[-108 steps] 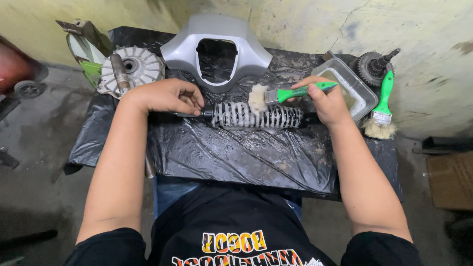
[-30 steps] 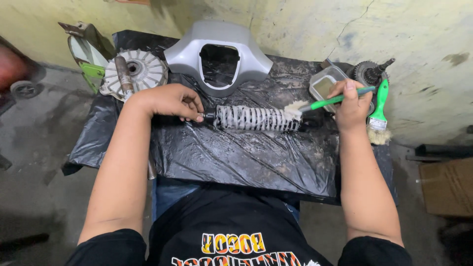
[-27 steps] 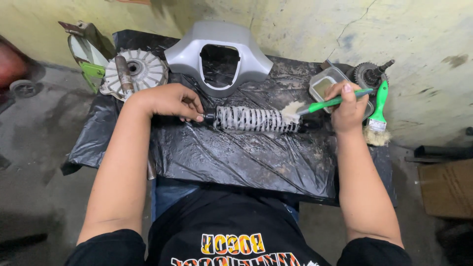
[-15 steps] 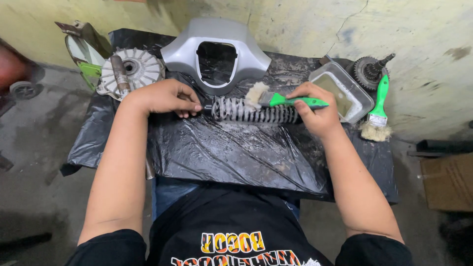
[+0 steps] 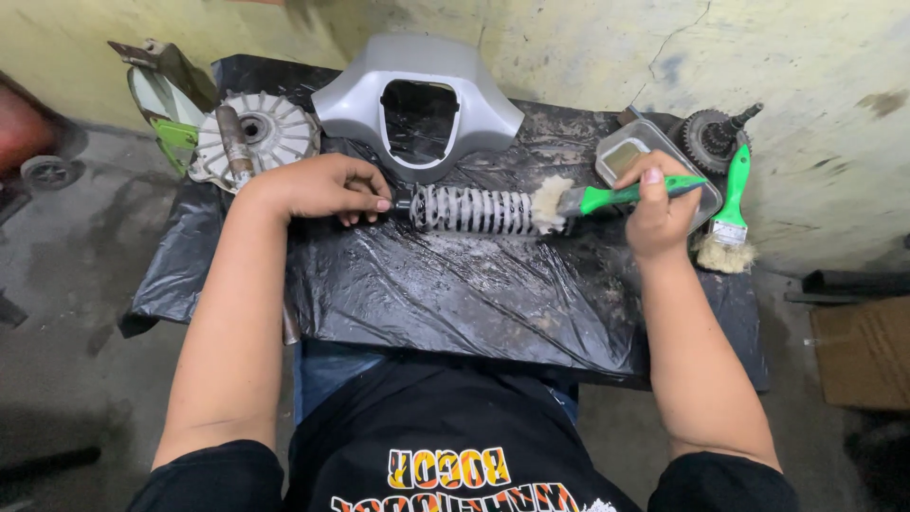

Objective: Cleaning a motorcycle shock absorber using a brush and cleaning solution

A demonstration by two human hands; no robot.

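A coil-spring shock absorber (image 5: 469, 209) lies crosswise on a table covered in black plastic sheet (image 5: 455, 294). My left hand (image 5: 322, 187) grips its left end. My right hand (image 5: 659, 207) holds a green-handled paintbrush (image 5: 616, 196), and the pale bristles press against the right end of the spring.
A grey plastic cover with a hole (image 5: 417, 104) stands behind the spring. A finned metal hub (image 5: 258, 137) and a green-and-white part (image 5: 161, 104) lie at the far left. A clear tray (image 5: 640, 156), a gear (image 5: 709, 140) and a second green brush (image 5: 728, 213) sit at the right, by the wall.
My right hand has swept the brush along the spring: from its right end half a second back to the middle, and now back out at the right end. My left hand has stayed put.
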